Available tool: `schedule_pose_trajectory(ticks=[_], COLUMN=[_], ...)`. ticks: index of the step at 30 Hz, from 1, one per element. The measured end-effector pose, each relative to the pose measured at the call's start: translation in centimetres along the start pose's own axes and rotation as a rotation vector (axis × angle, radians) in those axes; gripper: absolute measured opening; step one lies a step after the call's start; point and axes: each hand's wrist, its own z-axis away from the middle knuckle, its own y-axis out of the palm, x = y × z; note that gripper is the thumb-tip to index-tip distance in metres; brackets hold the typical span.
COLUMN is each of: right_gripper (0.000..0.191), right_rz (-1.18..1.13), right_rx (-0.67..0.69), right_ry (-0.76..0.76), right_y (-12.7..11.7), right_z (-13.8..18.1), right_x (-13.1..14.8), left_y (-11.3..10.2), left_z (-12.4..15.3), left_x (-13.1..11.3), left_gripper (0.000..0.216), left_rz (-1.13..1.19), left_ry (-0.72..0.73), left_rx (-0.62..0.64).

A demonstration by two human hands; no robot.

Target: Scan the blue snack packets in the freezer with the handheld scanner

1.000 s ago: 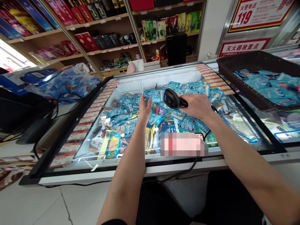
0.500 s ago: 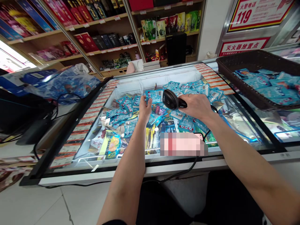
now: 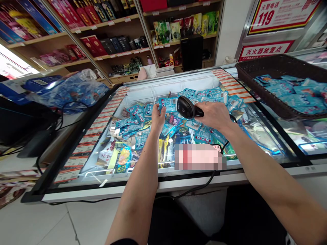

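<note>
Blue packet (image 3: 168, 104), pinched in the left hand (image 3: 158, 115) over the glass-topped counter (image 3: 102, 192), has its barcode (image 3: 175, 101) beside the black scanner (image 3: 185, 107) gripped by the right hand (image 3: 214, 115); tilt or glare could spoil a read

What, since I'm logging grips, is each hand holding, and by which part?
The left hand holds a blue packet by its left end; the right hand holds a black scanner by its handle.

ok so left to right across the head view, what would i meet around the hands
clear plastic bag → left hand → blue packet → black scanner → right hand → brown basket
</note>
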Motion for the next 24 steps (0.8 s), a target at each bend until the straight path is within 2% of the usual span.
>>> schedule_pose_trajectory(ticks=[4,9,14,17,24], right_gripper=[0.039,0.037,0.035,0.035,0.035], right_rz=[-0.007,0.008,0.036,0.035,0.045], right_rx=[0.004,0.000,0.000,0.016,0.068], right_ry=[0.024,0.023,0.021,0.035,0.088], right_y=[0.0,0.3,0.5,0.4,0.2], right_z=[-0.1,-0.1,-0.1,-0.2,-0.2], right_x=[-0.1,-0.3,-0.7,-0.9,-1.0], left_y=[-0.3,-1.6,-3.8,-4.6,-4.6], left_z=[0.1,-0.2,-0.2,0.2,0.9], left_x=[-0.6,-1.4,-2.0,-2.2,-1.2], left_gripper=[0.025,0.016,0.021,0.023,0.030], left_rz=[-0.069,-0.400,-0.621,-0.731,-0.843], left_ry=[0.009,0.020,-0.147,-0.201,-0.124], left_rx=[-0.038,-0.190,-0.335,-0.377,-0.427])
